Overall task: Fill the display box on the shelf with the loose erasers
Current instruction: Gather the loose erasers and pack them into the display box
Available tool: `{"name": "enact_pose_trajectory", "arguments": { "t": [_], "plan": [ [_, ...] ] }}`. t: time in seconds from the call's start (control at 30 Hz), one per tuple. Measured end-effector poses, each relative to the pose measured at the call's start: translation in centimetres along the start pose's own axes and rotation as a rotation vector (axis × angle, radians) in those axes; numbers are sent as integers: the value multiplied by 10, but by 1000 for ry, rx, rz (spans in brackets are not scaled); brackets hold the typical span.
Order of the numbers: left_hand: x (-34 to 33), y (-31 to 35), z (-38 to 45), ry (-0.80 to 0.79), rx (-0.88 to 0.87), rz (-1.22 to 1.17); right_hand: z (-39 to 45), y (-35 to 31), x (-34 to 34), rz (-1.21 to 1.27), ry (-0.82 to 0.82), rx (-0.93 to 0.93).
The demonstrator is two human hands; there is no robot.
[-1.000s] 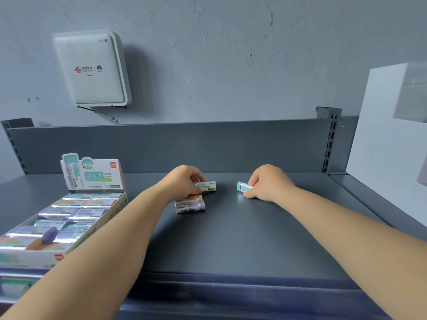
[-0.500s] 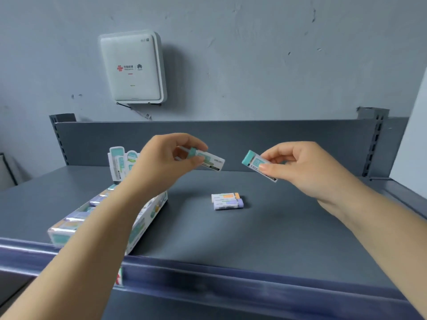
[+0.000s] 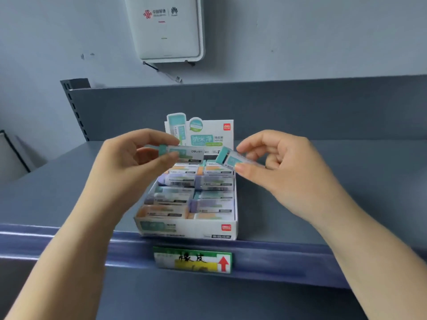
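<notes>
A white display box [image 3: 184,228] stands at the front edge of the grey shelf [image 3: 46,192], holding several wrapped erasers in two columns. Its printed header card [image 3: 208,132] rises at the back. My left hand [image 3: 129,162] pinches a teal-tipped eraser [image 3: 184,153] between thumb and fingers, held level above the back of the box. My right hand [image 3: 282,167] pinches a second teal-tipped eraser [image 3: 227,158], tilted, over the box's back right corner. The two erasers are close but apart.
A green and yellow price label [image 3: 193,262] with a red arrow sits on the shelf's front rail below the box. A white router box [image 3: 166,28] hangs on the wall above. The shelf's back panel [image 3: 300,107] rises behind the box.
Both hands lifted an eraser each off the shelf and carried them left, over the display box. My view swung left, so the box is now centred and the two remaining loose erasers are out of sight.
</notes>
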State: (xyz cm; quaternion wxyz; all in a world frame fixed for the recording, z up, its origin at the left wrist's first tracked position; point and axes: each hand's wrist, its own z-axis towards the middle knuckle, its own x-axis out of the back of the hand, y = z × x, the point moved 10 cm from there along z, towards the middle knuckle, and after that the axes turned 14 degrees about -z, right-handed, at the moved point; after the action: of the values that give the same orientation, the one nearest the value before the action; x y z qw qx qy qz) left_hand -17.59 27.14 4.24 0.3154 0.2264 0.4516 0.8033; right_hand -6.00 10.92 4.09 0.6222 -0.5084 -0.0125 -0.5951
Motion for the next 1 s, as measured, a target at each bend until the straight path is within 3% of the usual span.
{"name": "enact_pose_trajectory", "arguments": {
  "t": [0.2,0.63,1.0],
  "plan": [
    [28,-24,11,-52,18,1,5,-13,-29,-46,-2,-66],
    [13,-41,8,-236,54,-17,-5,7,-40,3,107,-263],
    [9,-40,4,-301,0,162,-6,12,-45,-46,87,-219]
  ]
}}
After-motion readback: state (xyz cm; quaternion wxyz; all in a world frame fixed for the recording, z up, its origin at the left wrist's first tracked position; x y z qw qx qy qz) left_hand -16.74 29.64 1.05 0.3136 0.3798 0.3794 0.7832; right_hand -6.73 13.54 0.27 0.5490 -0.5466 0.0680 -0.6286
